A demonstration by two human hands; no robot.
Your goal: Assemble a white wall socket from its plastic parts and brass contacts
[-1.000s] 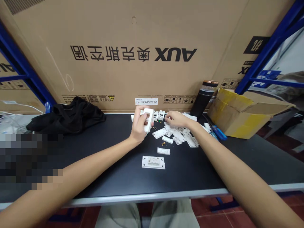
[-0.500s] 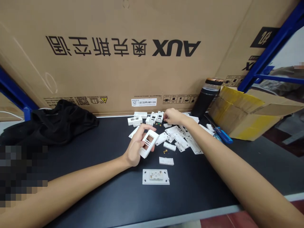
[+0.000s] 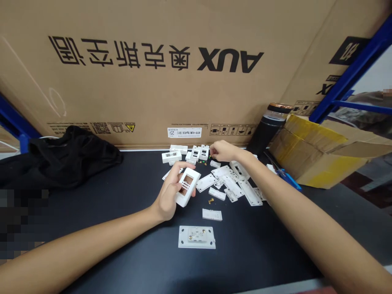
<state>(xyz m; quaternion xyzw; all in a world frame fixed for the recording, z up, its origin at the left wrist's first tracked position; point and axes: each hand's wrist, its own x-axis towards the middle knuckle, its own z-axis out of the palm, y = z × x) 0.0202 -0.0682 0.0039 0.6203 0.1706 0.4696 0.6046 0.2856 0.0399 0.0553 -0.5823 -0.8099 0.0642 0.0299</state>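
the fingers of my left hand (image 3: 168,199) are curled around a white plastic rectangular housing with a window in its face (image 3: 183,199), gripping it by its sides, tilted and held up above the black tabletop (image 3: 137,249). the fingers of my right hand (image 3: 225,151) are bent close together at the far side, tips down just beside the white slotted plastic housings (image 3: 204,152) — i can't tell whether anything is pinched between them. near those tips lie tiny green and gold-coloured bits (image 3: 205,163), and i'd judge them the easiest things to lose: a clumsy pinch could flick one in under the housings. my right forearm (image 3: 284,200) reaches over the edge of the loose spread of flat white plastic plates (image 3: 232,185), so dropping my elbow might drag some out of place. the held housing looks smooth, and if my grip slackens while i watch the other side, it could slip and land near the small gold-coloured metal piece (image 3: 211,201) or the white rectangular plate with a raised block (image 3: 197,237) — knocking either one askew.
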